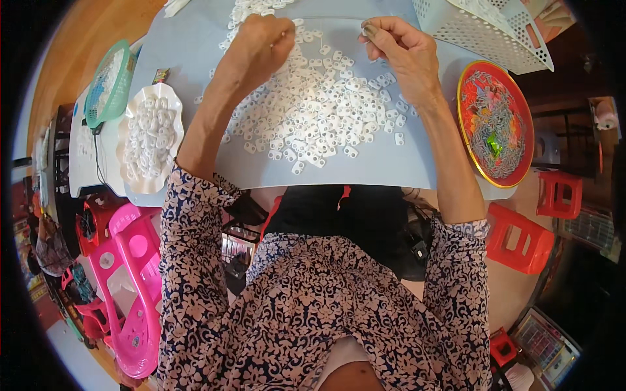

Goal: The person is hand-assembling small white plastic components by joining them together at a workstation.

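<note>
Counts: one large heap of small white plastic pieces, far too many to count singly; one white scalloped dish; one red round tray; one white perforated basket; one green mesh basket; two hands at work.

The heap lies in the middle of the pale blue table, spreading from the far edge toward the near edge, with stragglers along its near rim. The pieces are flat, white, roughly rectangular tabs with small holes; all look alike at this size.

Left hand: curled, knuckles up, fingertips drawn together at the far side of the heap. Whether it pinches a piece cannot be told.

Right hand: raised over the far right part of the heap, thumb and forefinger pressed together on something small at the tips; too small to identify.

White scalloped dish, left of the heap, is filled with more white pieces. Green mesh basket lies farther left, tilted. Red round tray, right of the table, carries a mass of grey pieces with one green bit among them. White perforated basket sits at the far right, tipped.
</note>
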Motion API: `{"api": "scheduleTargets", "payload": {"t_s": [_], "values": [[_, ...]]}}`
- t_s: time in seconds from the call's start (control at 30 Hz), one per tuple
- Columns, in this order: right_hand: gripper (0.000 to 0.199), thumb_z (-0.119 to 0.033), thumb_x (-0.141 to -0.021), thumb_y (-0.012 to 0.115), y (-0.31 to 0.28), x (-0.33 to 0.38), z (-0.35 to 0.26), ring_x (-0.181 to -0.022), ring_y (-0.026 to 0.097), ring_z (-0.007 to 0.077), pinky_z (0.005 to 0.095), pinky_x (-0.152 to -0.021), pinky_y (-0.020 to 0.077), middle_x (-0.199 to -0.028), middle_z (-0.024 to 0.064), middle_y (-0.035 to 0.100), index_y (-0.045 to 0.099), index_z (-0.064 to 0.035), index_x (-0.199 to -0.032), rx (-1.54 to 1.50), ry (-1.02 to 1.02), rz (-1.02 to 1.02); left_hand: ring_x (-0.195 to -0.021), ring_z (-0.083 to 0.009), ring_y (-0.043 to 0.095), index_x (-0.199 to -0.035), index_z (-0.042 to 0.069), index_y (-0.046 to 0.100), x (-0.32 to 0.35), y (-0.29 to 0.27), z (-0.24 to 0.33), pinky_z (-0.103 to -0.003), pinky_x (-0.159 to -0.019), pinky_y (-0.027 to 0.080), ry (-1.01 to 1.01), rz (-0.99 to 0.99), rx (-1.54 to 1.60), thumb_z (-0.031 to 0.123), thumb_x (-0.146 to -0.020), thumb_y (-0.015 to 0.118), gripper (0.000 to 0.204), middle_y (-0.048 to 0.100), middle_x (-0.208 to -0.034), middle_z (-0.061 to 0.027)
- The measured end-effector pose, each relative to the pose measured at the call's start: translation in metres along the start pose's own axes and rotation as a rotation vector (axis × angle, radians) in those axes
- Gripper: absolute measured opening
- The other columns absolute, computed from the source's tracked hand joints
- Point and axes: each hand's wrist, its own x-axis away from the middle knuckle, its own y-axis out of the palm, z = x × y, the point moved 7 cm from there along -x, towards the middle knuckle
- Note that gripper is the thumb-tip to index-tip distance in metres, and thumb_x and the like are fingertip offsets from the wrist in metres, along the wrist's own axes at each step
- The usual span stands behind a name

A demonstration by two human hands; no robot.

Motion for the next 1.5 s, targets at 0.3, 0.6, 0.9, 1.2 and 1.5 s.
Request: {"api": "scheduleTargets", "payload": {"t_s": [0.3,0.6,0.9,1.2,1.5], "values": [[0.015,-0.014,-0.086,0.062,0.004,0.0,0.001,-0.062,0.051,0.0047,0.0189,-0.06,0.0421,-0.073,0.0018,0.062,0.066,-0.0003,-0.089,0.03,-0.053,-0.035,-0.065,-0.0385,0.054,-0.072,-0.002,0.055,0.009,-0.014,-0.024,-0.045,-0.064,0.042,0.028,0.141,-0.165,0.005,-0.079,0.052,0.011,0.058,-0.068,-0.0201],[0.015,-0.011,-0.089,0.059,-0.001,0.0,-0.002,-0.068,0.055,0.0094,0.0237,-0.073,0.0468,-0.068,0.0007,0.055,0.064,0.0017,-0.095,0.099,-0.015,-0.037,-0.065,-0.0394,0.054,-0.071,0.002,0.059,0.012,0.011,-0.008,-0.047,-0.067,0.044,-0.029,-0.013,-0.072,0.009,-0.078,0.053,0.012,0.06,-0.069,-0.019],[0.014,-0.01,-0.089,0.059,-0.003,0.0,-0.001,-0.063,0.052,0.0075,0.0249,-0.077,0.0494,-0.068,0.0005,0.056,0.064,0.0019,-0.094,0.074,-0.026,-0.031,-0.068,-0.0412,0.055,-0.072,-0.001,0.06,-0.011,0.032,-0.018,-0.047,-0.068,0.045,-0.026,-0.129,-0.287,0.011,-0.076,0.053,0.014,0.061,-0.073,-0.0211],[0.016,-0.012,-0.09,0.058,0.003,0.003,-0.006,-0.066,0.052,0.0063,0.0215,-0.064,0.0443,-0.073,0.0008,0.059,0.064,0.0011,-0.094,0.077,-0.06,-0.091,-0.071,-0.0148,0.052,-0.088,0.0,0.061,0.009,0.023,-0.003,-0.027,-0.067,0.044,-0.429,-0.125,0.483,0.013,-0.083,0.058,0.015,0.06,-0.074,-0.005],[0.014,-0.007,-0.088,0.058,0.011,0.009,-0.005,-0.07,0.052,0.0066,0.0205,-0.065,0.0438,-0.078,0.0008,0.06,0.064,0.0026,-0.097,0.065,0.027,-0.072,-0.08,-0.0132,0.061,-0.097,-0.001,0.061,0.015,0.05,0.017,-0.025,-0.075,0.045,-0.526,0.042,1.253,0.013,-0.087,0.057,0.018,0.064,-0.083,-0.007]]}}
